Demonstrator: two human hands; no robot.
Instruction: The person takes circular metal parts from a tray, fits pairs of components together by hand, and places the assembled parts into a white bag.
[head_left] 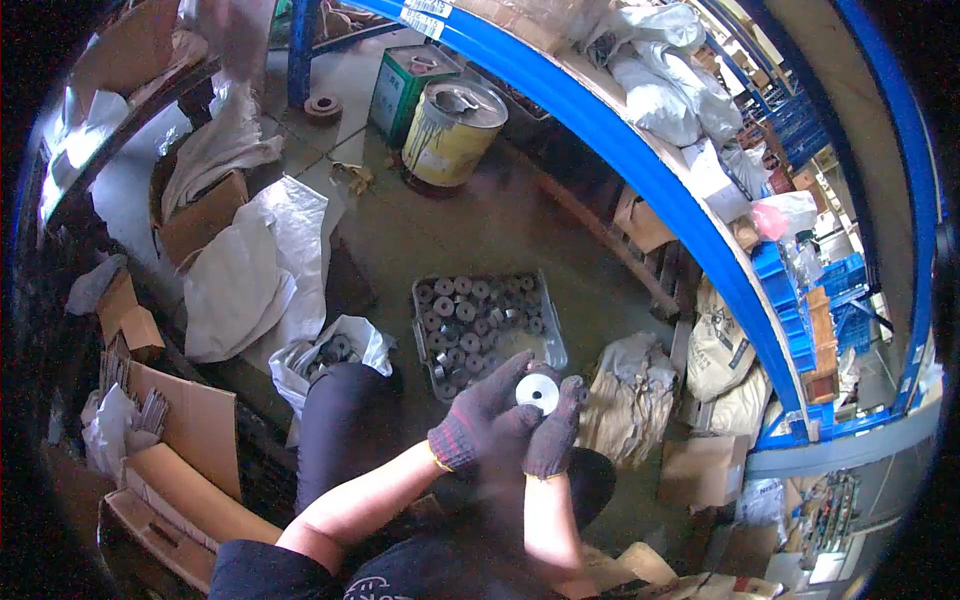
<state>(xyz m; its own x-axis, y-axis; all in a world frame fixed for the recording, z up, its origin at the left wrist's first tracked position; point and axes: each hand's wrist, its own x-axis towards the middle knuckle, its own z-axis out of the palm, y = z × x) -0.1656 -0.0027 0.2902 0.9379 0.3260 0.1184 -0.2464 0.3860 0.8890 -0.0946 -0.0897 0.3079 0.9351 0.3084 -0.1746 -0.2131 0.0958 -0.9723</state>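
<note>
Between my two gloved hands is a shiny, round metal disc [530, 384] with a small hole in its middle. My left hand [482, 418] is closed on its left side, and my right hand [556, 430] grips it from the right. Both gloves are dark knit with a yellowish edge at the left cuff. Just beyond the hands, a clear plastic bin [556, 345] holds many round metal pieces [470, 312] with centre holes, dull grey for the most part. Left of the bin, by my knee, a white plastic bag [372, 338] contains some dark round parts.
A yellow paint-streaked bucket [450, 145] and a green tin [390, 95] stand on the floor ahead. White sacks [240, 285] and cardboard [190, 425] lie at left. A blue shelf beam [640, 130] arches overhead to the right, near a crumpled sack [632, 395].
</note>
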